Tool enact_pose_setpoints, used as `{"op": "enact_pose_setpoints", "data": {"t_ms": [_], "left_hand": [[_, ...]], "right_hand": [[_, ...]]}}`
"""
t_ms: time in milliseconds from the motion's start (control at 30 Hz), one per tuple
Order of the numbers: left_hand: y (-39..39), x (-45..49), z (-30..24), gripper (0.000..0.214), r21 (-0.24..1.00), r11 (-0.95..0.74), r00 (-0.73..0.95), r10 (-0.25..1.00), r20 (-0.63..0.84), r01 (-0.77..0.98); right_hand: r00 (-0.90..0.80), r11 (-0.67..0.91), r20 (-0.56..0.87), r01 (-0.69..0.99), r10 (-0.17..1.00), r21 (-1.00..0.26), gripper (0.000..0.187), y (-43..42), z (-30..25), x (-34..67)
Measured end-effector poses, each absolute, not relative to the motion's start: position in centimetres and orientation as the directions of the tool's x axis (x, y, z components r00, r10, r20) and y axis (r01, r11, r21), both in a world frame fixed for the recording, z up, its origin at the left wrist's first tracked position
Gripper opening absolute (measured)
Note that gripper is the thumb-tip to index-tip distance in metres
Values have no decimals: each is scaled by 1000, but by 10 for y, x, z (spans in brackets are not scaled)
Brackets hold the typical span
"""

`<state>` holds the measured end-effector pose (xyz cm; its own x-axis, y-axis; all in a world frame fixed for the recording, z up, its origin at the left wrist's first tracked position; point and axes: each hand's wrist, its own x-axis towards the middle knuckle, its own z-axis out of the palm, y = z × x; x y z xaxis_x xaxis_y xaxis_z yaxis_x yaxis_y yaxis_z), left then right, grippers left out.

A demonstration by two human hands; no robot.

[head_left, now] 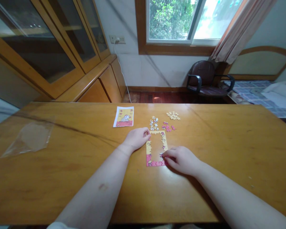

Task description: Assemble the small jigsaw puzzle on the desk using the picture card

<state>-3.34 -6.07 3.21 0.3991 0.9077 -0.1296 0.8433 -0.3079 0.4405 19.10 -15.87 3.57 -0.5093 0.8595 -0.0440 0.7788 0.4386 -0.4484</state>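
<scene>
A puzzle border [148, 149] of joined pieces, yellow above and pink along the bottom, lies on the wooden table with bare tabletop inside it. My left hand [138, 139] rests at its upper left corner, fingers curled together; whatever they may hold is hidden. At the lower right side, my right hand [181, 160] pinches a small puzzle piece [161, 155] against the border's inner edge. Just above the border are loose white-patterned pieces [153, 123], pink pieces [167, 128] and a pile of plain yellow pieces [173, 115].
A picture card [124, 117] with a white animal on yellow and pink lies left of the loose pieces. A clear plastic bag [32, 136] is on the table's left side. Beyond the table's far edge stand a cabinet [90, 84] and a dark armchair [203, 78].
</scene>
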Motion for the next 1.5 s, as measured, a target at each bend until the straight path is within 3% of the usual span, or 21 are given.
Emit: {"op": "enact_pose_setpoints", "data": {"t_ms": [133, 433, 600, 700, 767, 867, 1000, 1100, 1267, 1500], "left_hand": [[-61, -33, 34, 18, 456, -287, 386, 912, -140, 843], [-60, -34, 30, 18, 456, -296, 393, 910, -133, 839], [-60, -34, 28, 23, 452, -313, 408, 904, -127, 835], [-60, -34, 28, 25, 450, -321, 413, 902, -122, 834], [-60, -35, 28, 24, 459, -315, 409, 905, -120, 831], [-59, -35, 28, 23, 480, -297, 397, 910, -121, 826], [-59, -35, 29, 22, 481, -288, 392, 911, -128, 828], [-60, -35, 30, 22, 485, -288, 391, 912, -124, 826], [-59, -35, 30, 22, 507, -294, 398, 911, -109, 810], [-58, -36, 26, 24, 493, -291, 387, 917, -101, 820]], "right_hand": [[-524, 433, -82, 773, 848, -463, 26, -159, 35, 191], [-535, 460, -32, 754, 844, -470, 24, -157, 32, 194], [-531, 448, -2, 717, 847, -534, 22, -155, 29, 195], [-457, 380, 40, 685, 889, -621, 22, -152, 24, 195], [-316, 291, 81, 706, 945, -645, 22, -148, 24, 197], [-141, 192, 132, 789, 981, -584, 22, -140, 34, 202], [-191, 218, 108, 903, 976, -371, 21, -117, 50, 207], [-247, 258, 76, 923, 966, -287, 22, -88, 49, 207], [-420, 401, -23, 880, 907, -255, 27, -43, 39, 200], [-402, 368, -187, 910, 896, -193, 33, -19, 38, 192]]}}
